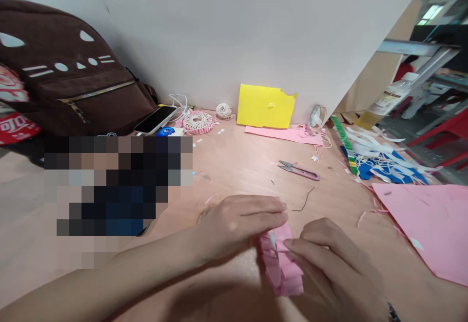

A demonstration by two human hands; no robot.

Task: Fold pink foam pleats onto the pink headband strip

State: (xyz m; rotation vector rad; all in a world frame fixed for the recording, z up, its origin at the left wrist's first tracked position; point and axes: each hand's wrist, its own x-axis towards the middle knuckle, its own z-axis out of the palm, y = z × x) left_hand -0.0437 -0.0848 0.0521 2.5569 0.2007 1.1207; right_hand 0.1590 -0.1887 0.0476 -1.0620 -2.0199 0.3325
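The fingers [266, 210] of the left hand [234, 227] lie together and press across the top of a folded pink paper strip [281, 268]; the fingers [303, 249] of the right hand [329, 263] close on it from the other side, so both hands are clamped on the strip, which sits between them, just above the near edge of the view; it stands on end, pleated into tight, ragged zigzag folds, with a small white patch near its top; a thin dark wire [305, 199] lies on the worktop [234, 166] just beyond the fingers; past it rest small scissors with pink handles [298, 170], open a little; to the right lies a large pink paper sheet [420, 229], with pink offcuts curling near its edge; farther right is a heap of white strips on blue paper [387, 171] beside a green strip [345, 144]; along the wall stand a yellow card [265, 106] with a torn corner, a long pink strip [283, 135], a roll of tape [316, 116], a ball of white string [224, 111], a round pink woven disc [197, 122] and a phone [155, 120]; a brown backpack [62, 68] sits at the far left; a pixelated patch hides the worktop's left part.
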